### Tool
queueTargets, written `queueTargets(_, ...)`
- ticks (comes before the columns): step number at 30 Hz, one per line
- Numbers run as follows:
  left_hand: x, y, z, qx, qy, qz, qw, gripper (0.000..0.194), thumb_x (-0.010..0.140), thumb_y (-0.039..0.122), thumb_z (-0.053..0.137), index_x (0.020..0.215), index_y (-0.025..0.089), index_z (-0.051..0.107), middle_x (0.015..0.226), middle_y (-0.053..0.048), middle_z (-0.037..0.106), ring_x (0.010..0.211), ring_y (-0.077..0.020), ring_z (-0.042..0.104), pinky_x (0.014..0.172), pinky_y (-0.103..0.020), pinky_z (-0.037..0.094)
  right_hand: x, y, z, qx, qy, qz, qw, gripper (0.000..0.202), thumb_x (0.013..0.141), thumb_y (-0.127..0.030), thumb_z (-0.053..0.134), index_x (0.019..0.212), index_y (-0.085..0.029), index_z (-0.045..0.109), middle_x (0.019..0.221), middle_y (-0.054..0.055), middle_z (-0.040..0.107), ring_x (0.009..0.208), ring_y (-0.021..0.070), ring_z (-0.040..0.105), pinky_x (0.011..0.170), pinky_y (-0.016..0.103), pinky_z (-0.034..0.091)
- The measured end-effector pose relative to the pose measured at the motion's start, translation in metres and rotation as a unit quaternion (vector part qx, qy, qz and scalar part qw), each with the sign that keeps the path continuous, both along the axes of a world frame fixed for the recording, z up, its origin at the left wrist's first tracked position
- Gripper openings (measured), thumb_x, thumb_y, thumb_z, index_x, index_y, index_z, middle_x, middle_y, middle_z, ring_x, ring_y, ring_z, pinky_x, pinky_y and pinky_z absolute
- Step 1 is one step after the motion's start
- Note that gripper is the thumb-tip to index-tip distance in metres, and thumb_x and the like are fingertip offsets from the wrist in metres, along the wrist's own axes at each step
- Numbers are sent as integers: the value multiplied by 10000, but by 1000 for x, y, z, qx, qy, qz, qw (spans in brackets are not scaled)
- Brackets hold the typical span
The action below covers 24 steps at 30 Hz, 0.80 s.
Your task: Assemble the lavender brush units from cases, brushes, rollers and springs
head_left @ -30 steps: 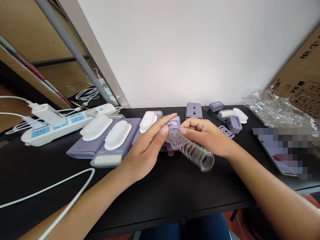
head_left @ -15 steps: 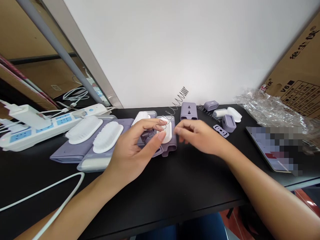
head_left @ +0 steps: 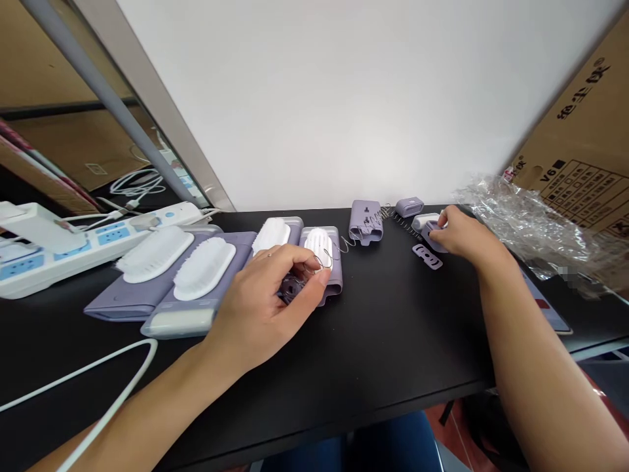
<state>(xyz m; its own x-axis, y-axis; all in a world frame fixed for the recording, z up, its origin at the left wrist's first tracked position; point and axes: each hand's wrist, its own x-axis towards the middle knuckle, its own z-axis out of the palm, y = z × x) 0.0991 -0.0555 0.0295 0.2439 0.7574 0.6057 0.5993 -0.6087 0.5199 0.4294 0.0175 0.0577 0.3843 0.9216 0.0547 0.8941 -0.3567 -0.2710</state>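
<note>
My left hand [head_left: 268, 305] is closed in a pinch on one end of a thin metal coil spring [head_left: 345, 244], which stretches away to the right towards the back of the table. Under its fingers sits a dark purple part, mostly hidden. Just beyond lies a purple case with a white slotted oval piece [head_left: 319, 242] on top. At the back right, my right hand [head_left: 464, 233] has its fingers closed at a small hollow purple piece [head_left: 432, 237]. A white-and-grey roller [head_left: 423, 221] lies beside that piece. In front is a flat purple slotted plate [head_left: 427, 256].
White bristle brushes [head_left: 204, 269] rest on purple cases at left, beside a power strip [head_left: 113, 239]. A purple housing [head_left: 366, 219], another spring [head_left: 407, 226] and a purple cap [head_left: 409, 207] stand at the back. Clear plastic wrap [head_left: 535, 229] and a carton [head_left: 580, 144] are right.
My right hand has moved from near the left hand to the small purple piece at the back right. The stretched spring has dropped lower, and my left hand still pinches it.
</note>
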Motion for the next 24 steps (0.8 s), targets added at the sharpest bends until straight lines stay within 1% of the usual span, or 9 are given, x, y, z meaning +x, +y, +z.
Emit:
queueTargets(2,1,0,0,2,6,-8,1000,86,985,302,622,906,277,643,788,38,723,726,-179,674,719,-357,534,-8,-3,6,104,143,28,984,261,803,-272,700,1020,-265,557,988,49,704,821,238,656,691,342,456)
queueTargets(3,2,1,0,7,9,-13,1000,92,984,296,618,898,276,643,781,36,721,721,-183,671,720,-365,535,-12,-4,9,161,241,52,956,262,806,-267,705,1021,-268,556,967,29,696,789,209,645,676,323,457)
queueTargets(5,2,2,0,25,14,-28,999,118,982,293,617,867,274,637,761,29,710,701,-191,653,711,-382,528,-21,-8,15,221,432,114,867,236,832,-286,715,1022,-271,576,936,0,676,757,165,627,667,290,471)
queueTargets(8,2,3,0,45,18,-50,998,165,988,300,619,826,272,621,738,20,695,667,-197,622,700,-406,510,-36,-14,17,173,607,204,749,198,883,-362,719,1042,-261,658,949,1,675,782,148,627,694,269,520)
queueTargets(10,2,3,0,40,19,-56,997,175,993,306,617,822,272,623,725,20,691,650,-196,613,702,-412,506,-46,-16,15,123,652,243,708,209,903,-373,705,1071,-250,701,986,16,699,816,158,645,720,270,552)
queueTargets(12,1,3,0,32,23,-59,997,183,996,310,607,819,270,634,698,27,683,623,-188,601,703,-405,504,-54,-18,12,99,675,253,686,215,894,-338,715,1088,-245,716,1010,21,725,843,167,667,735,272,572)
queueTargets(16,2,3,3,12,46,-55,997,217,1004,315,574,807,258,644,677,35,700,620,-182,618,730,-387,502,-71,-21,4,67,721,186,664,214,869,-276,764,1070,-239,702,1025,32,752,867,175,711,753,282,609)
queueTargets(20,5,5,1,-23,75,-28,996,274,1025,364,548,788,258,638,633,42,677,609,-191,609,775,-390,509,-93,-26,-8,-8,741,121,660,267,935,-461,707,1077,-241,651,1064,78,728,924,222,730,740,342,624)
queueTargets(24,6,9,-3,-11,62,-4,998,238,1016,339,572,803,257,641,673,48,685,650,-193,618,801,-378,495,-110,-26,-26,127,614,94,773,260,964,-480,649,1112,-268,621,1109,41,688,956,190,676,691,277,526)
